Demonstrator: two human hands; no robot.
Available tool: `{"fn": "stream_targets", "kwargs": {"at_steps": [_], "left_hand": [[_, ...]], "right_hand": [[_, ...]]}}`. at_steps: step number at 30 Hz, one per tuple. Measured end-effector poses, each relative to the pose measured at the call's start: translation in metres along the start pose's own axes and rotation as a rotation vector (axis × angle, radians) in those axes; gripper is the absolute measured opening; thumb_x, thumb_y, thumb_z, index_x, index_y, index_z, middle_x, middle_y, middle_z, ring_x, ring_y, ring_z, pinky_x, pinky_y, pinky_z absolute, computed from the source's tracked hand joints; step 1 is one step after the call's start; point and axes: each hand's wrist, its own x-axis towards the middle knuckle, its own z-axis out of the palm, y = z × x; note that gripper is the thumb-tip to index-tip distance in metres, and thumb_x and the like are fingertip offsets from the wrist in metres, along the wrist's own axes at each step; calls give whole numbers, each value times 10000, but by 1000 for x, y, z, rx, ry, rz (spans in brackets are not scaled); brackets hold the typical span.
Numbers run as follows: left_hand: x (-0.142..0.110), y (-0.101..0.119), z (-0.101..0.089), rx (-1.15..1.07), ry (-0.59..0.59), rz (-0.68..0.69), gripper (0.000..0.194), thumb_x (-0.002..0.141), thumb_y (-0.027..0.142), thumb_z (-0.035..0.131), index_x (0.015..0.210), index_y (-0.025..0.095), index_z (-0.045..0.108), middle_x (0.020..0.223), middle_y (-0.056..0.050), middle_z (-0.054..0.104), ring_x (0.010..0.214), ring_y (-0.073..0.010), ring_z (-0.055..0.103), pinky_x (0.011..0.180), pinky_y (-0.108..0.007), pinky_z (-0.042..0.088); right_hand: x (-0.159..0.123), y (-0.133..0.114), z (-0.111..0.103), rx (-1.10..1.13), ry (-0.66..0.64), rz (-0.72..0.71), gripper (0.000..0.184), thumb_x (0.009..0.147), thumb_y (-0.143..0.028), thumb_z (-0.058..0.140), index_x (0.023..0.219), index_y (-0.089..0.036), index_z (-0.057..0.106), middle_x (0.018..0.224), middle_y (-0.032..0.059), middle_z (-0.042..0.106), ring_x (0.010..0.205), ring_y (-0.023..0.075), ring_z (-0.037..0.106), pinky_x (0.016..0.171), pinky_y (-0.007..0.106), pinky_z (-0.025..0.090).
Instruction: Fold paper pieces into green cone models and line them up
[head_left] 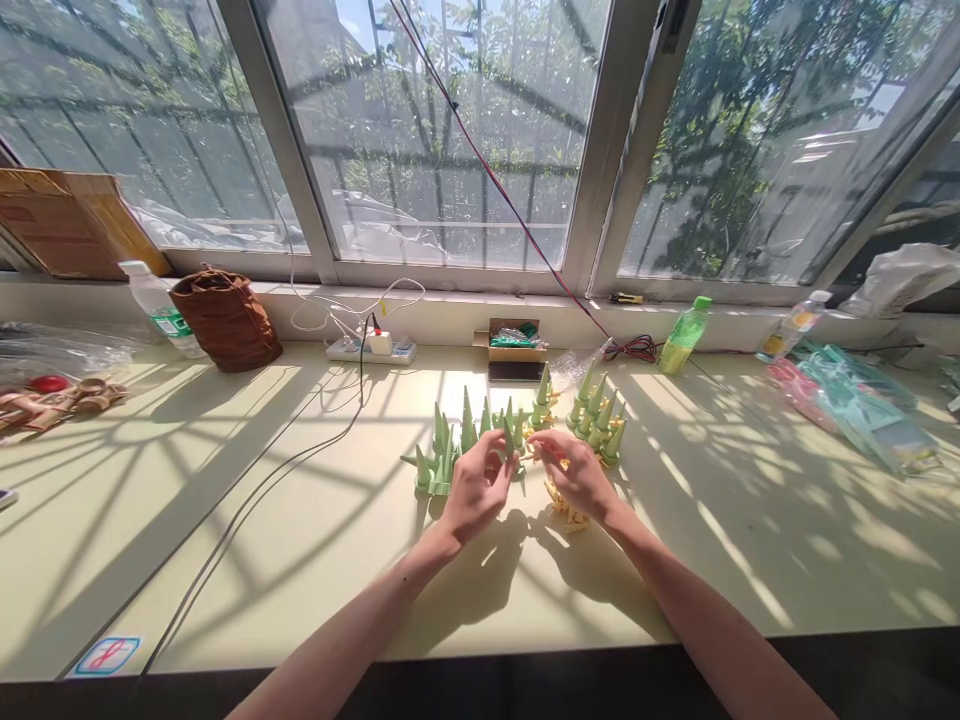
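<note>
While sunlight from the barred window [450, 150] streaks the pale tabletop [300, 560], a brown drawstring-style bag [225, 318] and a clear bottle with a green label [161, 308] stand at the far left, near a white power strip [409, 350] whose dark cable [292, 462] runs toward the near edge. A small open cardboard box [517, 352] sits at the back, straight ahead of the hands; a coil of red-and-black wire [634, 348], a green bottle [684, 338] and clear plastic packets [862, 415] lie farther right. Closer in, the left cluster of green cones [442, 460] crowds the left hand [480, 478], which hides part of it, and the right cluster of green cones [598, 420], with yellow pieces among them, stands just beyond the right hand [574, 470]. A pile of loose yellow pieces [568, 515] lies below the right hand, partly covered by it. Both forearms angle inward from the near edge, bringing the hands almost together. The left thumb and fingers pinch one green cone [509, 434], point up, between the two clusters. The right thumb and fingertips come close together beside it, but whether they pinch a yellow piece cannot be told.
</note>
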Motion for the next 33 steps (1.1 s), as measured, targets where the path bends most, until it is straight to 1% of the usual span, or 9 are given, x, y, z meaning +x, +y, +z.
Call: {"fn": "stream_targets", "kwargs": {"at_steps": [5,9,12,15,19,23,28,31,33], "left_hand": [[4,1,-1,-170,67,-150,272,897,321,586,1122,174,541,902,-39,610,676,-127,638,549,-216,499],[4,2,-1,-243,80,-183,284,888,334,600,1116,172,547,895,-42,623,690,-135,645,552,-217,504],[3,3,-1,-218,67,-157,264,887,319,599,1103,176,545,908,-44,632,718,-142,654,582,-224,519],[1,3,-1,-145,39,-105,264,892,298,579,1123,183,524,887,-35,623,636,-118,617,506,-204,483],[-1,2,-2,-17,21,5,220,896,244,558,1103,188,510,873,-26,620,587,-94,562,493,-196,450],[-2,1,-3,27,-7,112,215,910,213,534,1121,187,509,879,-30,614,555,-79,506,483,-194,417],[-2,1,-3,49,-2,116,216,932,251,526,1136,181,523,913,-51,611,580,-87,518,481,-197,425],[-2,3,-1,42,26,94,246,923,266,541,1154,182,523,967,-67,609,613,-98,552,501,-210,461],[-1,4,-1,27,56,65,269,917,280,551,1168,190,514,1039,-83,598,666,-115,594,511,-216,484]], "right_hand": [[1,-6,-3,-1,-33,-12,207,948,-310,520,1047,-201,665,982,69,696,765,165,652,666,280,531],[0,-7,-4,19,-84,-49,200,940,-313,538,1053,-200,659,956,65,665,702,147,618,625,268,510],[-1,-5,-3,0,-84,-69,183,945,-295,523,1006,-191,661,864,53,638,668,142,583,615,260,482],[-2,-1,0,-55,-87,-44,189,949,-292,509,909,-180,655,770,39,622,647,146,556,600,256,438],[-3,0,2,-113,-124,7,281,955,-296,470,741,-173,603,649,18,573,586,138,486,564,255,369],[-1,-4,1,-75,-157,84,348,952,-327,451,662,-171,563,601,4,535,551,123,439,534,248,326],[1,-11,-1,-10,-167,176,373,949,-374,459,651,-171,555,565,-17,486,538,116,409,522,242,314],[2,-11,0,5,-124,186,372,954,-383,453,663,-175,557,580,-14,497,546,119,430,525,242,335],[1,-10,1,19,-66,183,352,955,-388,458,694,-178,569,607,-7,530,557,123,469,539,243,368]]}}
